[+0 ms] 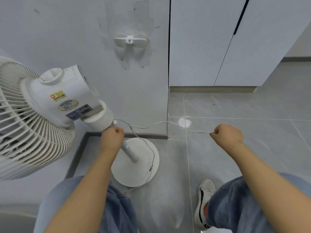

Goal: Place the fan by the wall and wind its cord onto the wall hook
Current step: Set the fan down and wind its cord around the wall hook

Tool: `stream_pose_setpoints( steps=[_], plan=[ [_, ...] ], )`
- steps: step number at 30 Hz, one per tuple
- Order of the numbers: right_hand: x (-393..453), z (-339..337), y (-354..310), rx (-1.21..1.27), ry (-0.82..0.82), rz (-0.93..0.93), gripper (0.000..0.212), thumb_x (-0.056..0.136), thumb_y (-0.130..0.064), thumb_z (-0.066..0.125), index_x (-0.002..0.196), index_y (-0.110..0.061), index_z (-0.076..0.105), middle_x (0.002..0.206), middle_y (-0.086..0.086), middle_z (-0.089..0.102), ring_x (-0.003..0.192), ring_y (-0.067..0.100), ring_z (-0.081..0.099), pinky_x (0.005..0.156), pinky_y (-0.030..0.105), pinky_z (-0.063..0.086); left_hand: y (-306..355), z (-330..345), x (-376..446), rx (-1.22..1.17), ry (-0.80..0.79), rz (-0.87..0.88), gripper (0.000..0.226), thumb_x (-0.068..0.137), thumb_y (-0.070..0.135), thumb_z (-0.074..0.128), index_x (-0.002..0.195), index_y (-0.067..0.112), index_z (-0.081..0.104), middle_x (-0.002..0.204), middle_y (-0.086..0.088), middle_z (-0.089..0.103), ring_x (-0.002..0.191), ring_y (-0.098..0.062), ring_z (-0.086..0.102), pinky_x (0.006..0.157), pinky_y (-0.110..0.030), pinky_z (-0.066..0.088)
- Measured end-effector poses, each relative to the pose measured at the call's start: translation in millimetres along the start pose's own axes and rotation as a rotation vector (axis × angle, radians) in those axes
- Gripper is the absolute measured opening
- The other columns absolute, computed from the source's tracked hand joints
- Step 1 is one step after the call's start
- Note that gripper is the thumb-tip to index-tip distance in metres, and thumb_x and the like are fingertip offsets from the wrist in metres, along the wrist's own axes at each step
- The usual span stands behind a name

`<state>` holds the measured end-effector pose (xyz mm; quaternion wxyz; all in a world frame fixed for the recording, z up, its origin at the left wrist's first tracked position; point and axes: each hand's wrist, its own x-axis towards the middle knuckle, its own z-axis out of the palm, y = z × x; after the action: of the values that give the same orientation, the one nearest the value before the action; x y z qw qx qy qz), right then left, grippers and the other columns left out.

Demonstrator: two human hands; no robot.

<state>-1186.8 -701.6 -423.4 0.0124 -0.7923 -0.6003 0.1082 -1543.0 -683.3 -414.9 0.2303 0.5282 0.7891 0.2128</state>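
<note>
While the cord [156, 123] is being stretched across mid-frame between the clenched left hand [112, 138] and right hand [227, 135], the wall hook [130, 40] is sitting above; the left is nearer.

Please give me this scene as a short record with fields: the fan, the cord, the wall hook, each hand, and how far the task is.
fan: white pedestal fan standing by the wall, round base on the floor
cord: white cord stretched between both hands; a further length hangs down across the base
wall hook: white hook on the wall above, nothing wound on it
left hand: left hand grips the cord near the fan's neck
right hand: right hand pinches the cord, held out to the right
task state: fan placed, winding not yet begun
</note>
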Motion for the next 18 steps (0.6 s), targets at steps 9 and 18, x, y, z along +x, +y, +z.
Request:
stream_pose_setpoints(
  steps=[9, 18],
  plan=[
    [-25, -2, -51, 0.095, -0.017, -0.425, 0.05, 0.095, -0.042, 0.044, 0.052, -0.02, 0.035, 0.041, -0.002, 0.038, 0.043, 0.02, 0.047, 0.043, 0.026, 0.025, 21, 24, -30, 0.247, -0.265, 0.508, 0.073, 0.088, 0.043, 0.058, 0.149, 0.03, 0.02, 0.158, 0.001, 0.018, 0.145, -0.019, 0.016, 0.118, -0.04, 0.016],
    [-13, -5, -66, 0.16, 0.127, -0.411, 0.047, 0.094, -0.039, 0.049, 0.053, -0.021, 0.034, 0.05, -0.003, 0.036, 0.051, 0.015, 0.037, 0.044, 0.027, 0.019, 63, 55, -66, -0.474, -0.711, 0.405, 0.023, 0.097, 0.022, 0.049, 0.08, 0.017, 0.064, 0.062, 0.005, 0.049, 0.056, -0.002, 0.047, 0.063, -0.014, 0.043]
  ],
)
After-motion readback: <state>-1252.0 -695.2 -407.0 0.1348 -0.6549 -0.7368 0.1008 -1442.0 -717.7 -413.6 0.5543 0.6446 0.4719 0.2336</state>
